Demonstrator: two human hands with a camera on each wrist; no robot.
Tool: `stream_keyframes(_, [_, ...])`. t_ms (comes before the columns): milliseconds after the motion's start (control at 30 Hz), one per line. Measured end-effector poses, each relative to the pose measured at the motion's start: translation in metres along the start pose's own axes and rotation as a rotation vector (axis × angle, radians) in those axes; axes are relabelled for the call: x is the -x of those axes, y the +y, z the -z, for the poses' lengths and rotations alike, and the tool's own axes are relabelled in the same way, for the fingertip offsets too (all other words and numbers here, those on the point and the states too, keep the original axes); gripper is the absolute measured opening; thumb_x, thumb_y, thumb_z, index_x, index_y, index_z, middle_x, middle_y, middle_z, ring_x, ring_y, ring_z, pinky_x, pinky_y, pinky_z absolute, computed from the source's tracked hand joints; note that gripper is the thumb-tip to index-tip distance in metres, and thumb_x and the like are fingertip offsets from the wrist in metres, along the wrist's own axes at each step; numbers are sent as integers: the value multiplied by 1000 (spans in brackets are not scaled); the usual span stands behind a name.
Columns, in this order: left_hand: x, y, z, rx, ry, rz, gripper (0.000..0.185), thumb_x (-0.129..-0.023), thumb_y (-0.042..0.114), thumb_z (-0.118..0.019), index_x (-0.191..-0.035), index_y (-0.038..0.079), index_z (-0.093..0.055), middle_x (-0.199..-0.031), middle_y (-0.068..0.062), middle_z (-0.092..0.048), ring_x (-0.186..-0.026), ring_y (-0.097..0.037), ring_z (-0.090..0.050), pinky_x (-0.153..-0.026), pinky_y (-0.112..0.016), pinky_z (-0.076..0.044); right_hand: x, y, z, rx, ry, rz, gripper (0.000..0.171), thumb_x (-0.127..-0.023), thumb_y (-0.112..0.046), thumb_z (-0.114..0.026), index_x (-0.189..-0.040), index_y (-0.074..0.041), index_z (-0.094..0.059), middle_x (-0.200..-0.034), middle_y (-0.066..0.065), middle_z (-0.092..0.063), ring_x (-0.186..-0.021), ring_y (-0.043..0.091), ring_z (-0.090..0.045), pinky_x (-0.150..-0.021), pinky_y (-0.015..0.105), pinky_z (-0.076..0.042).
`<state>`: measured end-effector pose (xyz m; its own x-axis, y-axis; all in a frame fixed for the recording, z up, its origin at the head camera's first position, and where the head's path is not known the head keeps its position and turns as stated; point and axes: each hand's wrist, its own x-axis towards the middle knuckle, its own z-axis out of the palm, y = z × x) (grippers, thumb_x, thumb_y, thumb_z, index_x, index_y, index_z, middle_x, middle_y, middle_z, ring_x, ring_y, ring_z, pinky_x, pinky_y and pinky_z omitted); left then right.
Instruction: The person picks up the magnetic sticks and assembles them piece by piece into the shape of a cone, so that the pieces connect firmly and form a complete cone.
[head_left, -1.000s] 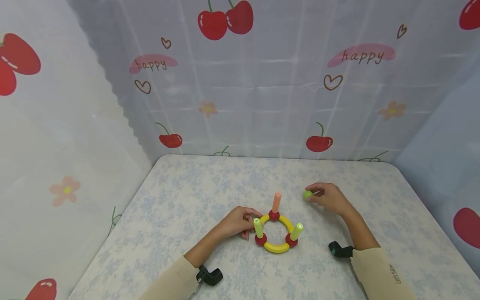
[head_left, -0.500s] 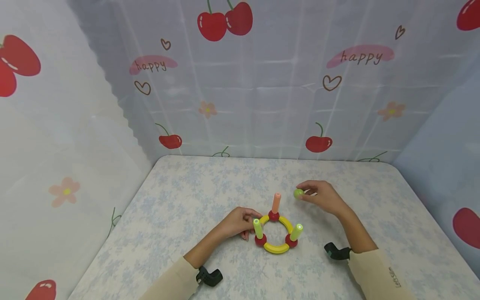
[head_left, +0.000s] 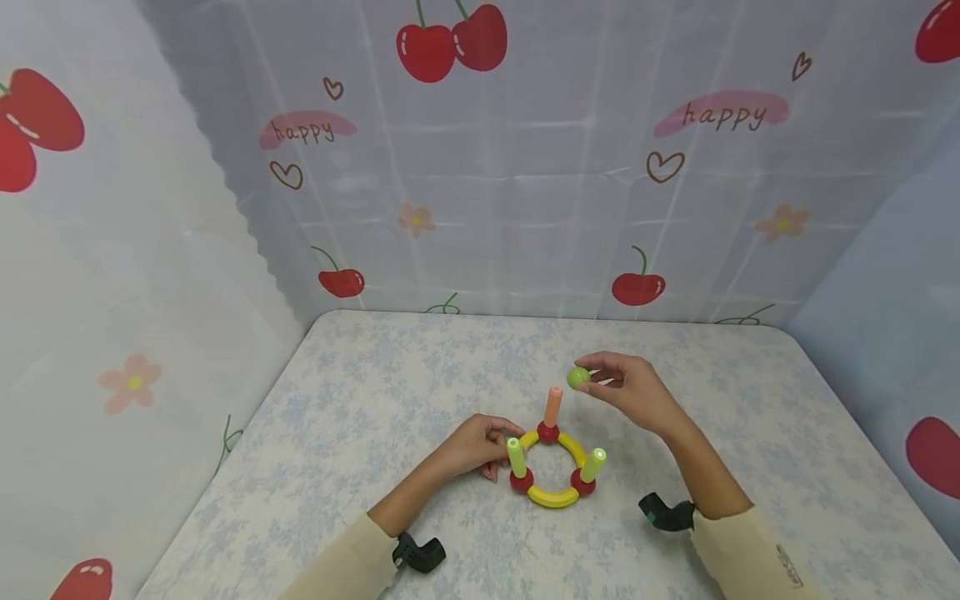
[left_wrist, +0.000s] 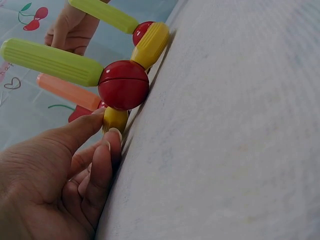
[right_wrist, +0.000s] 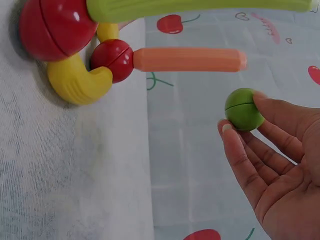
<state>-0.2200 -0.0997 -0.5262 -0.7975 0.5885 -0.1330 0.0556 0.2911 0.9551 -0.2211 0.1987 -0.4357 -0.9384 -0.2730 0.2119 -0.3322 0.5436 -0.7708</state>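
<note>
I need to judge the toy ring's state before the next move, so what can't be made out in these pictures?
- Head view: the left hand hides where its fingertips meet the yellow ring of curved pieces.
- Left wrist view: the frame's top edge cuts off the far light-green rod.
- Right wrist view: the big red ball joint is cropped; the small green ball pinched by the right hand shows no socket.

A makeshift recording booth: cherry-print curtains (head_left: 525, 167) enclose a cloth-covered table (head_left: 375, 392).
</note>
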Motion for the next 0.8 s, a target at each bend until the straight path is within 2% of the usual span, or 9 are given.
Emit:
stream_keyframes(133, [0,1,0,-2,-6,1,28,-96,8,-67,-124,10,-71,-70,-8,-68,-46,-15,-60,-44,-27,-52,2,-14,-1,-23,44,9,38,-91,-19,-79,-126,-11,-70,-118,5,-71,-100,23,-69,-79,26,-58])
stream_keyframes(267, [-1,1,1,-5,-10,-1,29,-96,8,-67,-124,9,-70,-69,-7,-68,-45,-15,-59,-44,-26,-52,6,-26,-4,-61,69,31,36,-90,-16,-80,-125,-12,-72,-116,4,-72,-98,22,-68,-76,27,-58])
stream_keyframes(600, [0,1,0,6,-8,-2,28,-96,9,-66,-124,12,-71,-70,-9,-69,-46,-16,-60,-45,-27,-52,6,-28,-12,-72,27,40,35,-89,-15,-80,-123,-13,-72,-115,2,-72,-97,21,-67,-74,31,-58])
stream_keyframes(700, [1,1,4,21,-44,-3,30,-97,9,-66,-126,12,-70,-73,-10,-70,-49,-17,-63,-48,-29,-55,6,-28,-12,-68,25,41,35,-89,-16,-80,-123,-14,-72,-115,2,-72,-97,21,-67,-75,32,-58])
stream_keyframes(800, [1,1,15,-9,-105,-30,34,-96,9,-68,-130,12,-68,-78,-8,-72,-52,-17,-64,-50,-29,-56,6,-28,-12,-62,21,45,34,-90,-16,-80,-124,-14,-72,-117,2,-71,-98,22,-67,-76,32,-58])
